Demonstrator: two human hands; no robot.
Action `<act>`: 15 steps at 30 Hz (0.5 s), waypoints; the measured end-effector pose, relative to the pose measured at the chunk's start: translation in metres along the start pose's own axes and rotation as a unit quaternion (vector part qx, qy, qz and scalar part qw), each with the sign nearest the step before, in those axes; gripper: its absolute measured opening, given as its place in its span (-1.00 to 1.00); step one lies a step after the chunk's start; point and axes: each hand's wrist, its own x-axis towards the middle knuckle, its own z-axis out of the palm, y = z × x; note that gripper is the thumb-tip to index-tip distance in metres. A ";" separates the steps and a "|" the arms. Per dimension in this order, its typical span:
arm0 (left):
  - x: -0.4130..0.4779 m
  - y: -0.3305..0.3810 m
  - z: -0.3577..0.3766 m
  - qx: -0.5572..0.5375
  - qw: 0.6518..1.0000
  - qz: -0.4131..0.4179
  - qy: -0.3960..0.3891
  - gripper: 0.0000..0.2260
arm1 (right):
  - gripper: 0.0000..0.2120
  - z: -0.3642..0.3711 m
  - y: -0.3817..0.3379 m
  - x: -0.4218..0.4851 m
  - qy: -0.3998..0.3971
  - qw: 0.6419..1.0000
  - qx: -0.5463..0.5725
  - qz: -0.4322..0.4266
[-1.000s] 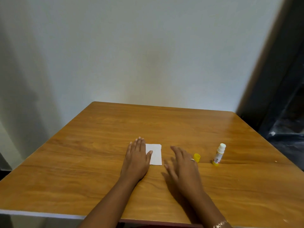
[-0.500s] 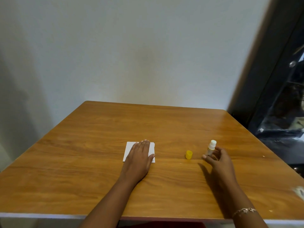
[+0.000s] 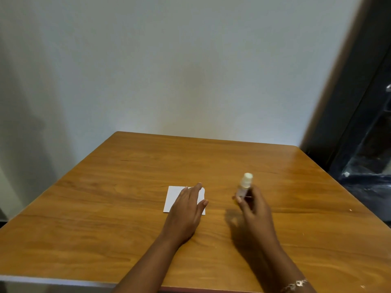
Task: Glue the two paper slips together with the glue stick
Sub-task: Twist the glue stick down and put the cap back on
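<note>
I am laying my left hand [image 3: 186, 210] flat, fingers straight, on the white paper [image 3: 172, 199] at the middle of the frame, on the wooden table [image 3: 105, 208]. Just right of centre, my right hand [image 3: 254, 212] is gripping the glue stick [image 3: 244, 186], fingers curled round its lower half, its blurred white top poking up.

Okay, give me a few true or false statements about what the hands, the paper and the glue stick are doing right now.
1. The left hand lies flat on the white paper. True.
2. The glue stick stands alone on the table. False: the right hand grips it, lifted.
3. The glue stick's white end points upward. True.
4. The right hand presses on the paper. False: it is to the paper's right, apart from it.
</note>
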 end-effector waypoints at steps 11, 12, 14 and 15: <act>0.000 0.012 -0.007 -0.207 0.977 -0.036 0.026 -0.68 | -0.76 0.068 -0.008 -0.011 -0.167 0.984 0.063 -0.023; 0.000 0.013 -0.006 -0.225 0.973 -0.041 0.030 -0.70 | -0.75 0.068 -0.007 -0.010 -0.175 0.982 0.070 -0.018; 0.001 0.014 -0.005 -0.264 0.962 -0.058 0.040 -0.74 | -0.68 0.067 -0.005 -0.010 -0.191 0.978 0.089 -0.007; 0.002 0.013 -0.004 -0.278 0.957 -0.068 0.042 -0.75 | -0.65 0.067 -0.005 -0.010 -0.197 0.976 0.094 -0.003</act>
